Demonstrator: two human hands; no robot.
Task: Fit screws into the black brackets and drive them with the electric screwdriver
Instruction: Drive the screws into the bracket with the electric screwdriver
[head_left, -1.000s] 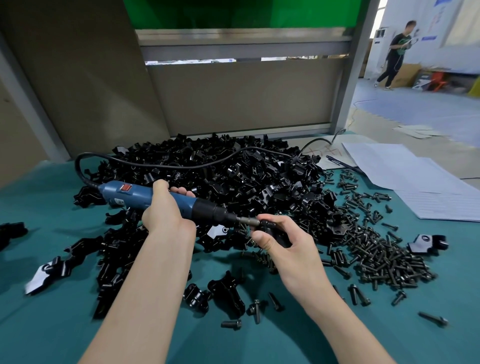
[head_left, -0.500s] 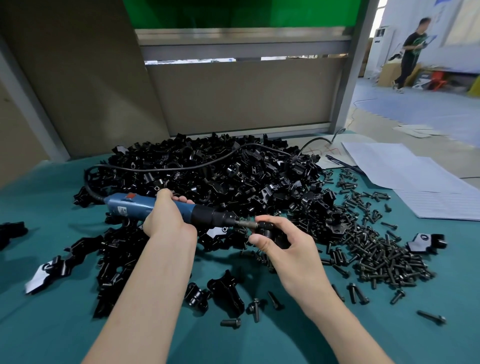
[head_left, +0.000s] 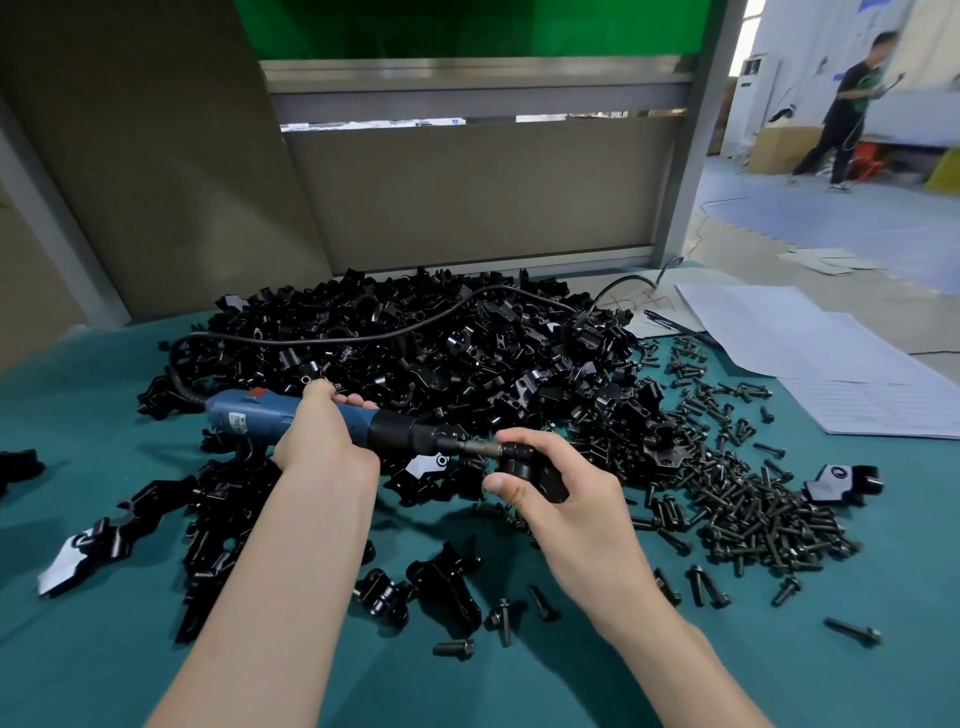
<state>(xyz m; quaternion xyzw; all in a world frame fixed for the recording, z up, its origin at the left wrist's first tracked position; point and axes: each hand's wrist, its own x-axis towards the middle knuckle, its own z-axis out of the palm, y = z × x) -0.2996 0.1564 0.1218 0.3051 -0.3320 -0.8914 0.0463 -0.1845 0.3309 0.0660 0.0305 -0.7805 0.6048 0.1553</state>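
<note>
My left hand (head_left: 324, 441) grips the blue electric screwdriver (head_left: 249, 415), held level with its black nose and bit pointing right. The bit meets a black bracket (head_left: 535, 475) that my right hand (head_left: 566, 499) holds between thumb and curled fingers above the teal table (head_left: 78, 649). The screw in the bracket is hidden by the bit and my fingers. A big heap of black brackets (head_left: 441, 353) lies behind my hands. Loose black screws (head_left: 748, 499) are piled to the right.
The screwdriver's black cable (head_left: 363, 335) loops over the heap. Finished-looking brackets (head_left: 447, 582) and stray screws lie near the front. White paper sheets (head_left: 810, 353) sit at the right. A lone bracket (head_left: 841, 483) lies right of the screws. A person walks far back right.
The screwdriver and both hands have sunk slightly toward the table, with the bit still on the bracket. The person in the background has walked to the right.
</note>
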